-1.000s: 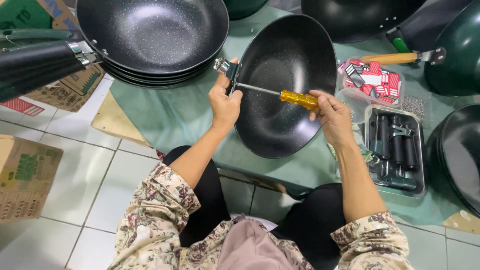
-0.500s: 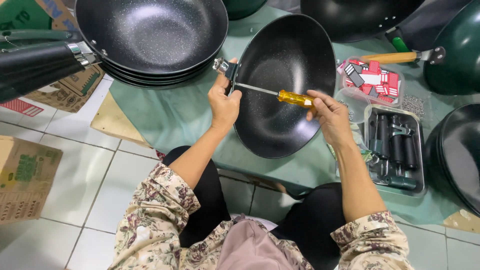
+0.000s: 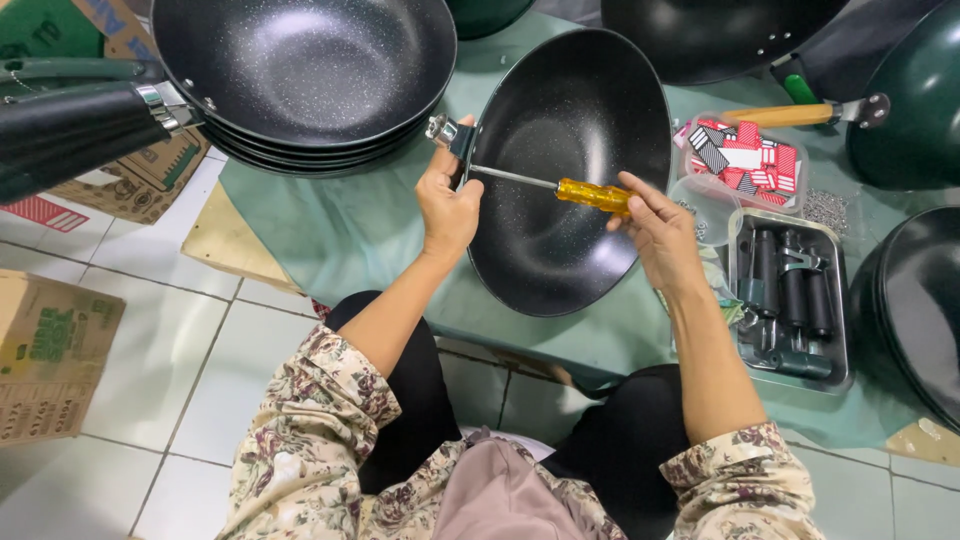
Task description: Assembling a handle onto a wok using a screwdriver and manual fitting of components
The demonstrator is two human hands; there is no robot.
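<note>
Surface (image 3: 350,225): low, covered with pale green cloth, set over a tiled floor (image 3: 150,330).
Centre: black wok (image 3: 575,200), tilted on its edge on the cloth.
Far left: stack of black woks (image 3: 300,70), long handle jutting past the left edge.
Right: clear tub (image 3: 745,160) of red, white and black packets; just beside it a metal tray (image 3: 790,300) of black handles.
Between tub and tray: scattered small screws (image 3: 825,208).
Far edge: wooden-handled tool (image 3: 790,113) and more dark pans (image 3: 915,100).
Floor, left: cardboard boxes (image 3: 50,350).
</note>
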